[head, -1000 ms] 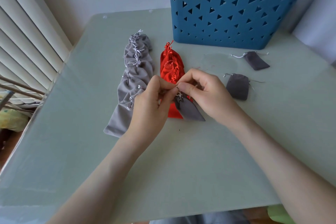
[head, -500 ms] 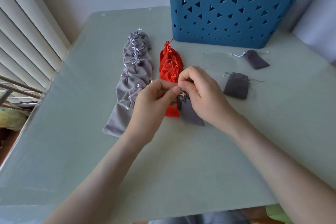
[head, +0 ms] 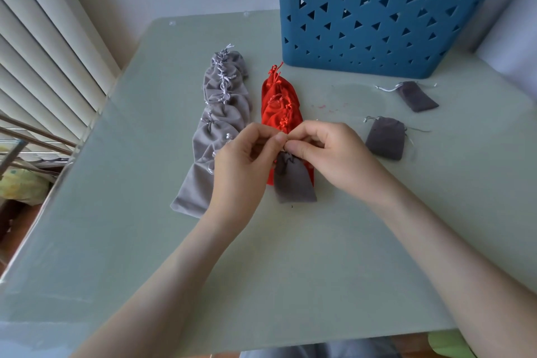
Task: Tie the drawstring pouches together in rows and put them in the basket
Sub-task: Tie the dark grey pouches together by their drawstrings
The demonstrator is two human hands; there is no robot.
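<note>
A dark grey pouch (head: 293, 183) lies over the near end of a row of red pouches (head: 279, 107). My left hand (head: 247, 166) and my right hand (head: 328, 154) meet just above its neck, thumbs and forefingers pinching its drawstring; the string itself is mostly hidden by my fingers. A row of light grey pouches (head: 218, 122), tied along their strings, lies to the left of the red row. Two loose dark grey pouches (head: 385, 138) (head: 417, 96) lie to the right. The blue basket (head: 377, 14) stands at the back.
The pale green table (head: 261, 270) has its left edge beside window blinds (head: 43, 52). A white wall stands behind the basket. Below the left edge, clutter shows on the floor.
Both hands have stayed pinched together over the dark grey pouch's neck. The pouch has shifted from slanting right to lying straighter below my fingers.
</note>
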